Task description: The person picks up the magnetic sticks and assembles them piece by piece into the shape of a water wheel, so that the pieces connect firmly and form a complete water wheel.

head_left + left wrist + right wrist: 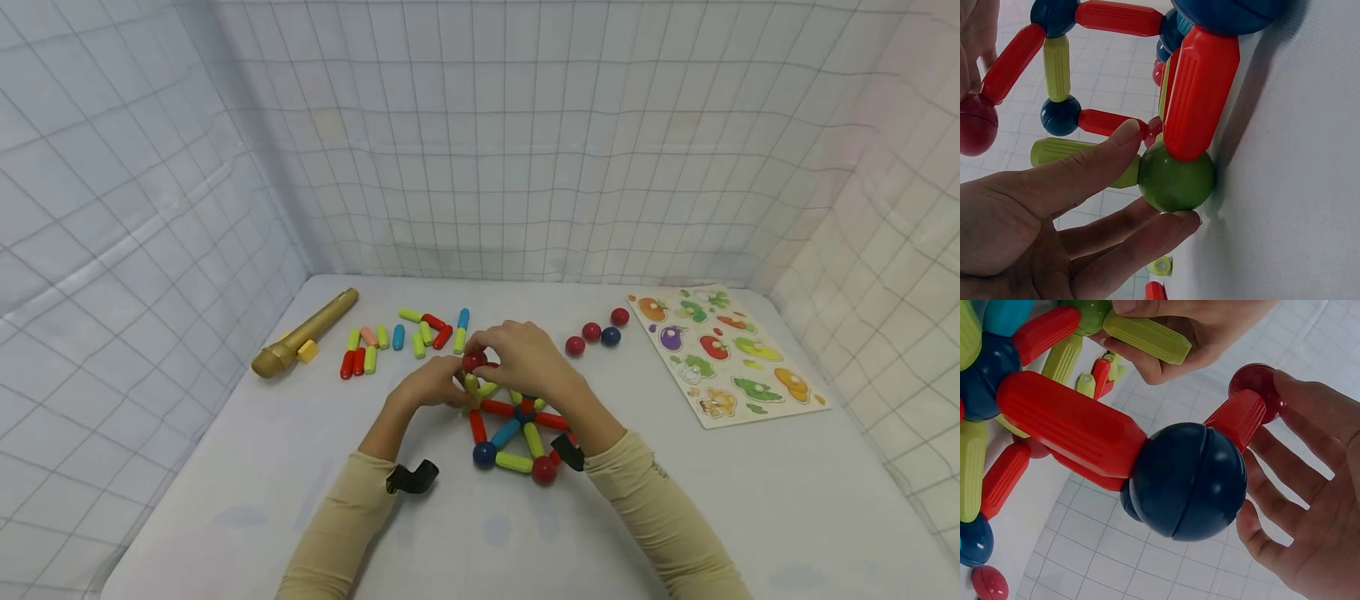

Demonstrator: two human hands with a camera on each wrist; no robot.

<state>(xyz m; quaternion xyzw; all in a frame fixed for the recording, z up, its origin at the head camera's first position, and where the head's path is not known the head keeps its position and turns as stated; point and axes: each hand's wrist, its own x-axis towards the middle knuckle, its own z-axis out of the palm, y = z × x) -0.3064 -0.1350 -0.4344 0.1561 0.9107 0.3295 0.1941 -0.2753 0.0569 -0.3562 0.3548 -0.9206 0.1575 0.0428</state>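
A structure of magnetic rods and balls stands on the table, a wheel-like base with a blue ball [525, 414] at its centre and more rods rising from it. My left hand [435, 382] pinches a green ball [1175, 176] at a corner, thumb on one side and fingers on the other. From that ball a yellow-green rod [1147, 337] points upward, its far end bare. With fingertips, my right hand [521, 354] holds a red ball [1254, 394], which sits on the end of a red rod [1238, 419] joined to a blue ball [1190, 481].
Loose rods [398, 337] in several colours lie at the back left, near a gold toy microphone [303, 333]. Red balls [591, 332] and a blue ball [611, 337] lie behind my right hand. A vegetable picture board [738, 367] lies at the right. Gridded cloth walls [517, 167] enclose the table.
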